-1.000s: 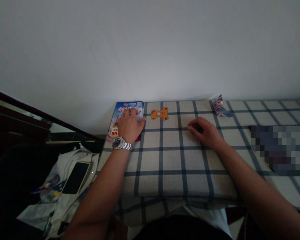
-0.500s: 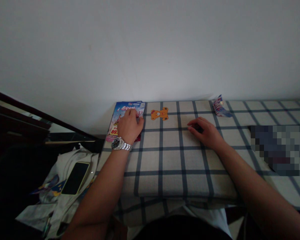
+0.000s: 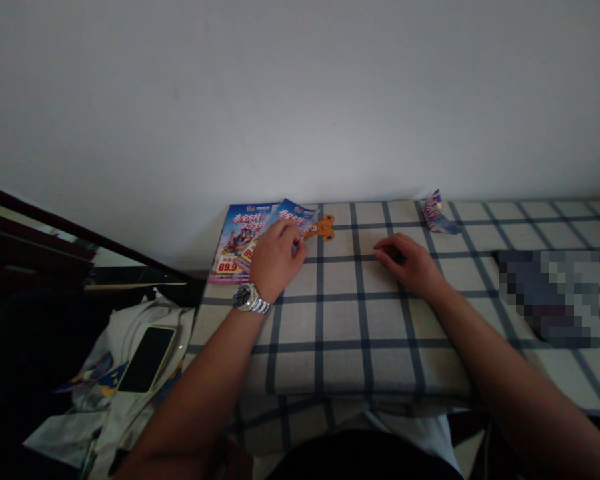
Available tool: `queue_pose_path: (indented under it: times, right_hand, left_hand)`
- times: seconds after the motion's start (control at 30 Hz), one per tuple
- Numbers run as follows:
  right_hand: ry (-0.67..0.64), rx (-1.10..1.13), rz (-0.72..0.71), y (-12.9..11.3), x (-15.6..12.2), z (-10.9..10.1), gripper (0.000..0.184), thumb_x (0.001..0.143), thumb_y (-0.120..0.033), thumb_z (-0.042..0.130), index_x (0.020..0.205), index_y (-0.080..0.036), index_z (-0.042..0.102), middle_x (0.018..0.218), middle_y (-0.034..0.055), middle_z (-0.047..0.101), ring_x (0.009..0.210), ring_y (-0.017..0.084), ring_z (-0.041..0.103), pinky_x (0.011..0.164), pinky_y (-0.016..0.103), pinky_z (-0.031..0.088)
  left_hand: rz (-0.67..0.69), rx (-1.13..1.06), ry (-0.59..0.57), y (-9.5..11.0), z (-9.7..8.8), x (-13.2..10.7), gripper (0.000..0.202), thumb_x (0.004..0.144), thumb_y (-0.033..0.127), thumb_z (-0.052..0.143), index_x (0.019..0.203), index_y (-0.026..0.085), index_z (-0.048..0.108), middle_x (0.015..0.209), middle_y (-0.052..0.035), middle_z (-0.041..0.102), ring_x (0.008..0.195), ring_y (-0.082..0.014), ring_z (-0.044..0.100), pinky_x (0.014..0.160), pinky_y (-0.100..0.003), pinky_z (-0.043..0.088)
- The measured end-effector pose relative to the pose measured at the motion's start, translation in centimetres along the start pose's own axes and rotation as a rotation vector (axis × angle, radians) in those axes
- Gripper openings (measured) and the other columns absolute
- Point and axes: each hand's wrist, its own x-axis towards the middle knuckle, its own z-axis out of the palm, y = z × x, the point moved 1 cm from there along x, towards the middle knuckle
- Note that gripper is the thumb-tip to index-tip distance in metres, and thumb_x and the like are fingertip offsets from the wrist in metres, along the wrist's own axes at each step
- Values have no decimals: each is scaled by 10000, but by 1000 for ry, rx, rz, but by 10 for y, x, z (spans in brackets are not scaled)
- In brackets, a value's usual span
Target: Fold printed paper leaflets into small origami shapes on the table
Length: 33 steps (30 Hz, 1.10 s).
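Note:
My left hand [image 3: 276, 259], with a silver watch on the wrist, pinches the top colourful flyer [image 3: 294, 217] and holds it slanted off the flyer stack [image 3: 235, 240] at the table's far left corner. The flyer's far edge overlaps an orange bear-shaped cutout [image 3: 324, 227]. My right hand [image 3: 408, 263] rests on the checked tablecloth [image 3: 340, 327] with fingers loosely curled, holding nothing that I can see.
A folded piece of printed paper [image 3: 437, 214] lies by the wall at the back right. A blurred-out dark patch [image 3: 547, 293] sits on the table at right. Left of the table, a phone [image 3: 146, 359] lies on crumpled cloth and papers.
My left hand has slid to the right, drawing the top flyer off the stack toward the bear cutout. The right hand stayed put.

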Motion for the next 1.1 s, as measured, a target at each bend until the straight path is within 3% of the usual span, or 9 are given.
queue_pose_path:
  times: [0.17,0.3,0.4,0.53,0.63,0.83,1.1]
  right_hand:
    - [35,25,25,3,-1,1,151,1001,-351,634,1079,-234,692,907,53,647,804,218,633,708,376,514]
    - [79,46,43,5,-1,1,164,986,-364,658,1072,-231,701,941,62,671,800,218,645,691,372,526]
    - [136,29,40,4,0,-1,146,992,-359,647,1024,-228,703,914,58,666,780,213,639,681,369,528]
    - [185,-27,18,0,1,-3,120,1000,-323,633,1014,-224,700,882,51,649,770,209,630,686,367,536]
    - [112,-38,-22,-2,1,-2,147,1009,-325,626,1088,-227,700,931,67,662,816,225,656,720,387,564]
    - [-17,-108,-189,-1,1,8,339,996,-358,662,1319,-256,658,1276,133,681,1200,322,653,1038,537,554]
    - [-115,-109,-238,8,-1,11,322,1011,-282,622,1329,-281,671,1393,121,657,1301,316,628,1103,562,539]
  left_hand:
    - [289,-195,-121,26,17,-9,67,1009,191,566,987,180,628,1323,-112,624,1234,-266,609,1089,-484,527]
    - [414,-231,-239,40,26,-15,87,1031,218,555,1017,173,628,1381,-121,598,1280,-276,584,1148,-510,495]
    - [450,-241,-285,43,31,-19,89,1022,254,597,1023,172,632,1381,-132,596,1294,-289,580,1152,-523,494]
    - [484,-249,-282,40,37,-21,215,1005,303,656,1178,176,640,1429,-138,586,1376,-311,537,1191,-543,465]
    - [496,-264,-295,40,40,-22,318,1020,319,639,1313,199,616,1472,-128,580,1424,-295,518,1218,-539,446]
    - [474,-264,-324,45,40,-24,391,1031,335,624,1405,223,600,1523,-121,561,1460,-287,500,1232,-521,441]
    - [477,-302,-295,41,39,-19,325,1054,305,584,1356,202,641,1479,-111,593,1406,-263,549,1208,-490,474]
